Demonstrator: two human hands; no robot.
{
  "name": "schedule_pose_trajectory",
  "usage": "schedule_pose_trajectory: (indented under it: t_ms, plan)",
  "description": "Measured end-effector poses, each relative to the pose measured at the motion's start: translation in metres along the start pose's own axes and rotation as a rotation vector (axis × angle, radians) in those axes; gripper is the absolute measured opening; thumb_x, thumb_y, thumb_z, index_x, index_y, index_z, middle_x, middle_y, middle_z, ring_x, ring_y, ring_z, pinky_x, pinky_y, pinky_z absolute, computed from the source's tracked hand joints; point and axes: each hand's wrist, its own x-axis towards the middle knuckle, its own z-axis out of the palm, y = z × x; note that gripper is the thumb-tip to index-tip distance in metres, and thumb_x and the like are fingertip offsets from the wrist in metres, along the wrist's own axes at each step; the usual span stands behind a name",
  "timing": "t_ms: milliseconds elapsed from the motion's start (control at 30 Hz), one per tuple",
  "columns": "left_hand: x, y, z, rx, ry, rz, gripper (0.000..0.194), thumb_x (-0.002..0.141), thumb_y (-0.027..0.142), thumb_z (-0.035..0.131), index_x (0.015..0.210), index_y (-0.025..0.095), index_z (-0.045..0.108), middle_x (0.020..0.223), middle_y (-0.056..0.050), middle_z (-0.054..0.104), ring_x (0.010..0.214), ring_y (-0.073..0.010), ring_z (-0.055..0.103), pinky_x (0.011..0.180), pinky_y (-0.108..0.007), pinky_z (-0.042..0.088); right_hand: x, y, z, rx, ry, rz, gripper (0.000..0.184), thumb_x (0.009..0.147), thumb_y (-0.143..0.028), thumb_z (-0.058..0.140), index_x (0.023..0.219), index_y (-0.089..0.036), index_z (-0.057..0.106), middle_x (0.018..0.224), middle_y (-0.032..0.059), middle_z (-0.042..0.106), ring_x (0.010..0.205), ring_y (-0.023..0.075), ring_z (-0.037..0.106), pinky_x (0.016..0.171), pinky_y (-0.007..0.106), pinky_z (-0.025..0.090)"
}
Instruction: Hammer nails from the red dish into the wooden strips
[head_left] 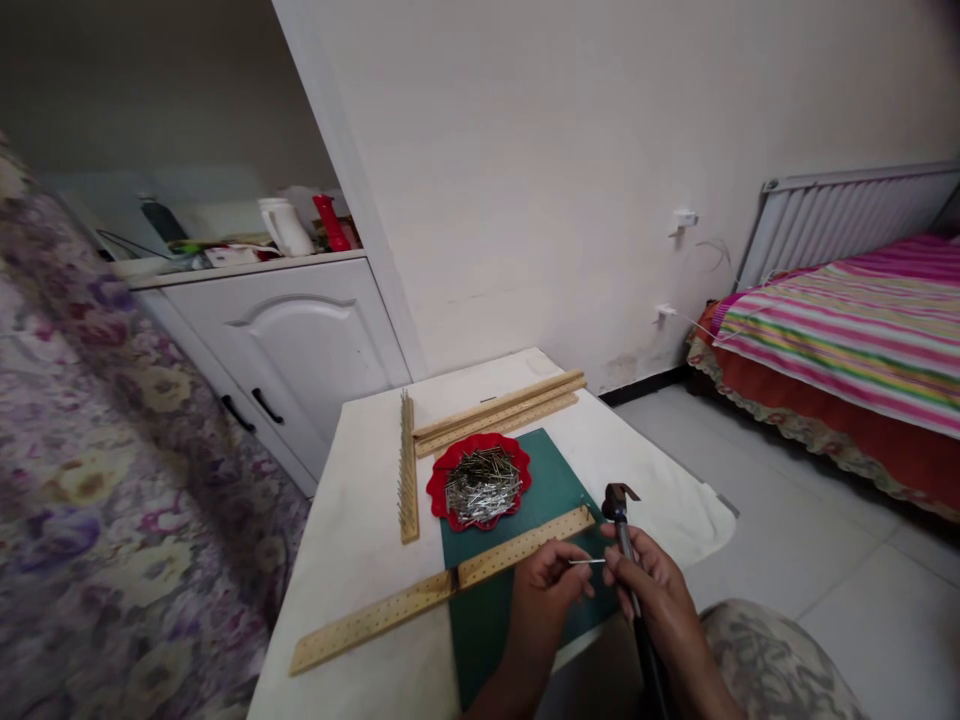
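Note:
In the head view my left hand (546, 580) pinches one end of a thin nail (587, 562). My right hand (656, 585) is wrapped around the handle of a hammer (618, 503), head upward, and its fingertips are at the nail's other end. Just beyond my hands a wooden strip (390, 613) with rows of small holes lies across the green mat (480, 640). A few nails (585, 502) stand in its right end. Behind it, a red scalloped dish (437, 490) holds a pile of nails (484, 490).
A strip studded with nails (407, 490) lies left of the dish, and more wooden strips (499, 410) lie at the back of the white table (360, 480). A cabinet (285, 340) and floral curtain (135, 500) are at left, a bed (847, 320) at right.

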Motion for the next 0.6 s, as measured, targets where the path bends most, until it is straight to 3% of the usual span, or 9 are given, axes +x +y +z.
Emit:
schedule_pose_trajectory:
  t_ms: [167, 267, 433, 600]
  plan:
    - [0.003, -0.007, 0.009, -0.240, 0.079, -0.010, 0.016, 0.066, 0.026, 0.065, 0.073, 0.013, 0.060, 0.057, 0.001, 0.059, 0.052, -0.0099, 0.051, 0.055, -0.022, 0.040, 0.002, 0.006, 0.000, 0.053, -0.016, -0.003, 0.035, 0.069, -0.038, 0.069, 0.093, -0.017, 0.054, 0.049, -0.0061, 0.056, 0.032, 0.0045, 0.037, 0.032, 0.015, 0.025]
    - [0.010, -0.001, 0.006, -0.231, 0.093, 0.018, 0.016, 0.069, 0.029, 0.063, 0.072, 0.014, 0.058, 0.058, 0.001, 0.059, 0.054, -0.0103, 0.051, 0.056, -0.023, 0.041, 0.002, 0.007, -0.001, 0.036, -0.013, 0.003, 0.037, 0.069, -0.040, 0.068, 0.095, -0.017, 0.055, 0.050, -0.0062, 0.056, 0.032, 0.0041, 0.037, 0.032, 0.014, 0.025]
    - [0.037, 0.011, -0.009, 0.268, 0.136, 0.178, 0.014, 0.076, 0.028, 0.055, 0.073, 0.015, 0.059, 0.066, 0.001, 0.058, 0.064, -0.0119, 0.052, 0.062, -0.022, 0.040, 0.001, 0.001, -0.003, 0.001, 0.039, -0.013, 0.034, 0.072, -0.042, 0.066, 0.092, -0.016, 0.057, 0.050, -0.0068, 0.054, 0.030, 0.0031, 0.035, 0.033, 0.015, 0.022]
    - [0.060, 0.002, -0.011, 0.643, 0.152, 0.341, 0.020, 0.083, 0.026, 0.044, 0.072, 0.017, 0.059, 0.071, 0.000, 0.055, 0.071, -0.0129, 0.052, 0.065, -0.023, 0.038, 0.002, -0.003, -0.005, 0.000, 0.052, -0.005, 0.035, 0.070, -0.043, 0.067, 0.091, -0.017, 0.057, 0.050, -0.0066, 0.054, 0.031, 0.0045, 0.036, 0.033, 0.017, 0.023]
